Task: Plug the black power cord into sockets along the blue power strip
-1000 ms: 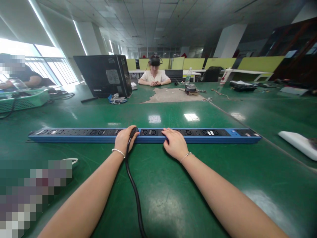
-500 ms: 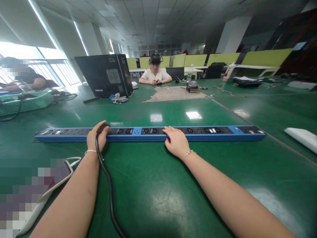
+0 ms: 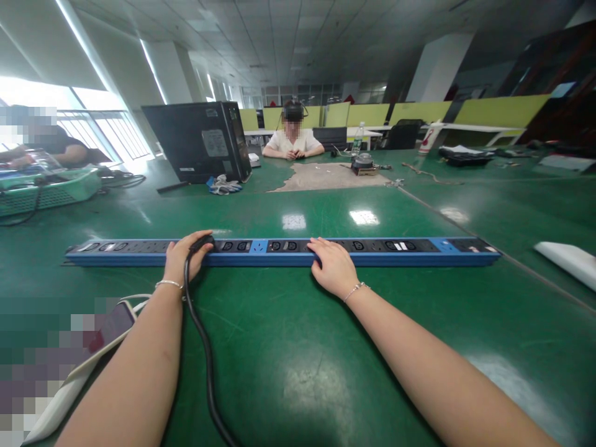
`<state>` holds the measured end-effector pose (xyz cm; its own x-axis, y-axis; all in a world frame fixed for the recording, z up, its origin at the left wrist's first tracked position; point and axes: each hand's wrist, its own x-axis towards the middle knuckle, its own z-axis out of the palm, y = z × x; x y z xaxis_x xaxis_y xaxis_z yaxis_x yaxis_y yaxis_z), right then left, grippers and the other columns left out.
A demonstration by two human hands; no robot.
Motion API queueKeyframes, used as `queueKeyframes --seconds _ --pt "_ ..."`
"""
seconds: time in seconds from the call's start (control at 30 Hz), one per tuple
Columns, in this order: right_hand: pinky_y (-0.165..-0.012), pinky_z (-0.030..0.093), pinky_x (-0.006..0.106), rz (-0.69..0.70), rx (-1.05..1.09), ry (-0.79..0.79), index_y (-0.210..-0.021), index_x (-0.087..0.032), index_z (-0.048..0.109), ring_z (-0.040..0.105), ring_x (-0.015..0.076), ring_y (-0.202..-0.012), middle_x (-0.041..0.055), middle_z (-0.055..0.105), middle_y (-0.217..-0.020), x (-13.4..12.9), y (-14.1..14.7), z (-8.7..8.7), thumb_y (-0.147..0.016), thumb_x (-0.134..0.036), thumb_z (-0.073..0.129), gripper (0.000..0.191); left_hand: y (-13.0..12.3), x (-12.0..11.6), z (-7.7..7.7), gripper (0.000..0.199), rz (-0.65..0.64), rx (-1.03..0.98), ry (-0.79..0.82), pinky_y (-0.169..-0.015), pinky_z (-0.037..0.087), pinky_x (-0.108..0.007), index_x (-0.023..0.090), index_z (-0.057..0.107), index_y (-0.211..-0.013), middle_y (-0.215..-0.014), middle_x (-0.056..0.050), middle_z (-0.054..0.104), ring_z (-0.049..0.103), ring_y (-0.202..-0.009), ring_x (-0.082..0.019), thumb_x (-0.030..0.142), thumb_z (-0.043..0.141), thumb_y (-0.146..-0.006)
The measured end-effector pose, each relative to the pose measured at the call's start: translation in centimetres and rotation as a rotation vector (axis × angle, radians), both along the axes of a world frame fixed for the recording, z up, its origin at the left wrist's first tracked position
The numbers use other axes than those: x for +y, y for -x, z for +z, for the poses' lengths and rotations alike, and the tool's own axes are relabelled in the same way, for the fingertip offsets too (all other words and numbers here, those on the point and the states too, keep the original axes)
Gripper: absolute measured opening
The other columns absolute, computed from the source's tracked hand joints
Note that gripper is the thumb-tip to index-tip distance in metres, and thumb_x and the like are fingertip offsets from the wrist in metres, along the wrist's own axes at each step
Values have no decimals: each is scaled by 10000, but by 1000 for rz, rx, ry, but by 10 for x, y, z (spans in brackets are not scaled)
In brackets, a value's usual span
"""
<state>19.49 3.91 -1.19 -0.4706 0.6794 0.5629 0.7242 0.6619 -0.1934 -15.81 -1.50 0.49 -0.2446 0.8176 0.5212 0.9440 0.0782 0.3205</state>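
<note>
A long blue power strip (image 3: 261,259) with black sockets on top lies across the green table in front of me. My left hand (image 3: 180,261) is closed around the black plug (image 3: 203,243) of a power cord, over the strip's left half. From there the thick black cord (image 3: 203,347) hangs down toward the near edge of the view. Whether the plug sits in a socket is hidden by my fingers. My right hand (image 3: 334,266) grips the strip right of its middle, fingers over the top and thumb by the near side.
A phone (image 3: 118,323) lies near my left forearm. Farther back stand a green basket (image 3: 69,189), a black computer case (image 3: 195,143) and gloves (image 3: 224,184). A white object (image 3: 568,261) is at the right. One person sits opposite, another at the left.
My left hand has shifted slightly right with the plug and tilted it flatter over the strip. My right hand stays in place on the strip.
</note>
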Motion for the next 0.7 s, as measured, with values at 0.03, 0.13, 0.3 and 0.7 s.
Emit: queueKeyframes --seconds 0.03,0.13,0.3,0.7 --pt "-1042 344 370 2 -1 -3 -1150 -164 591 490 192 -1201 57 572 -1269 0 0 0 -754 -133 470 415 -1 0 0 344 3 -13 12 -966 344 -431 278 584 -1127 -1134 -55 654 570 -1087 -250 410 461 -834" --pt "-1041 346 371 0 -5 -8 -1149 -159 592 494 196 -1197 58 575 -1266 -1 0 0 -752 -133 469 417 -4 -1 1 342 14 -40 42 -992 310 -451 279 585 -1119 -1166 -54 641 552 -1119 -258 408 458 -828" --pt "-1036 351 387 -1 -2 -1 -1152 -165 589 488 201 -1204 57 566 -1277 0 0 0 -753 -136 469 417 -9 -3 1 338 37 -29 60 -1011 276 -472 273 587 -1112 -1163 -56 645 556 -1115 -263 395 445 -831" --pt "-1077 270 432 -32 5 38 -1178 -187 567 457 197 -1232 50 553 -1293 -4 2 0 -757 -144 468 434 -16 -7 1 366 98 -43 110 -1052 136 -589 321 548 -1176 -1198 -56 622 528 -1147 -300 435 432 -848"
